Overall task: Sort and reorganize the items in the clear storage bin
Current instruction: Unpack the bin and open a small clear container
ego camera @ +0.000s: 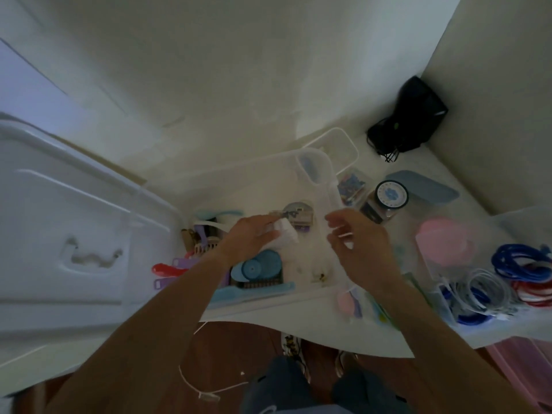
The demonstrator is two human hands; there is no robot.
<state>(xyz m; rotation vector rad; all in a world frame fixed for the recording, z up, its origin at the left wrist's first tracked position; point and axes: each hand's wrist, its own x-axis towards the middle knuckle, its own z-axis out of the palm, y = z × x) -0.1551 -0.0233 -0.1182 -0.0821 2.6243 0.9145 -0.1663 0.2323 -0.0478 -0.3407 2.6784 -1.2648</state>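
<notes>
Pinched in my left hand (251,234), near the frame's centre, was a small white block (287,234), held over the clear storage bin (316,162). My right hand (358,249), just right of centre, curled around something thin and clear; what it was, I could not tell. Loose combs (206,246) crowded the bin's left side, so a dropped block could vanish among them.

Dim room — pale walls (239,70), white table (298,327), brown wood floor (239,348).
</notes>
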